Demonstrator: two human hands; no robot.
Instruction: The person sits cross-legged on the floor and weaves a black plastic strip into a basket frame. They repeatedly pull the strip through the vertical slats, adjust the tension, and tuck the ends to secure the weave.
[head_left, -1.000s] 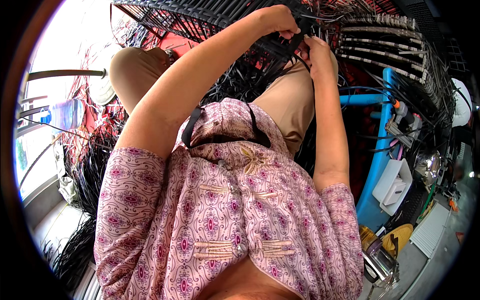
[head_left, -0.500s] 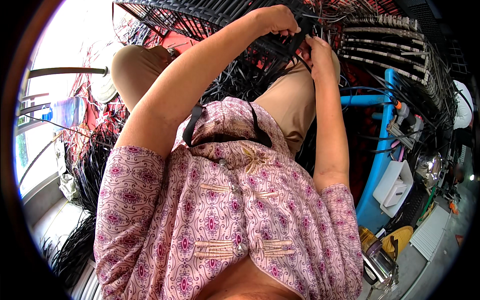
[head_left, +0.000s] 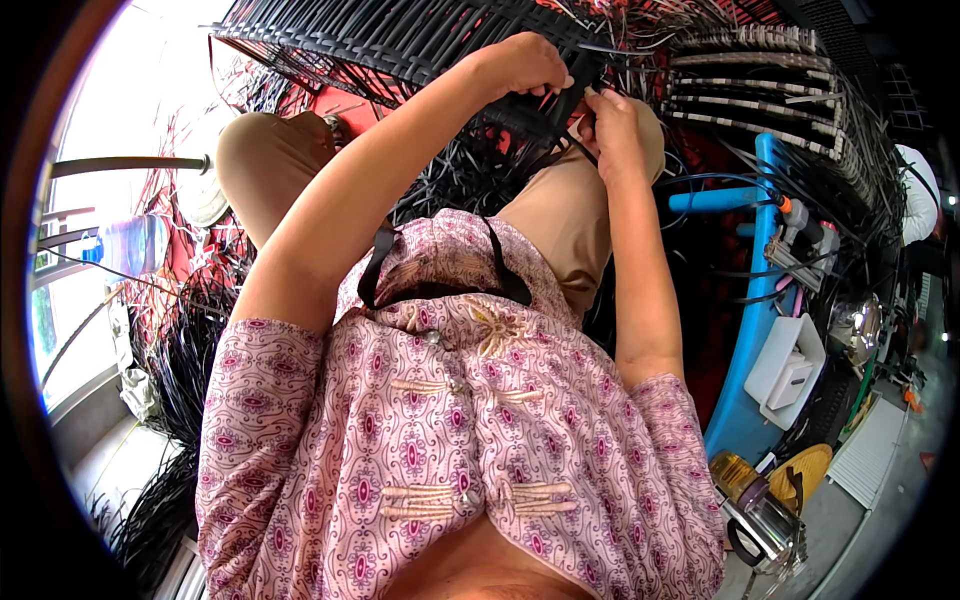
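Note:
A piece of black wickerwork, woven from flat strips [head_left: 400,45], slants across the top of the view above my knees. At its right end my left hand [head_left: 528,66] is closed in a pinch, thumb and fingertips pressed on a black strip at the woven edge. Just right of it, slightly lower, my right hand [head_left: 614,130] is also closed, its thumb and forefinger pinching at the same spot. A dark strip end hangs beneath my right fingers. The two thumbs are close together but apart. My fingers hide exactly how the strip runs.
Loose black strips [head_left: 455,165] pile up between my knees. At the right stand a grey-and-black woven piece [head_left: 750,95] and a blue plastic stand [head_left: 745,370] with tools and a white tray [head_left: 787,370]. A metal kettle [head_left: 765,525] sits lower right; more strips [head_left: 180,400] heap at left.
Both hands and the woven piece appear slightly lower and further left, along with the whole scene. The pinching hands stay at the same corner of the wickerwork.

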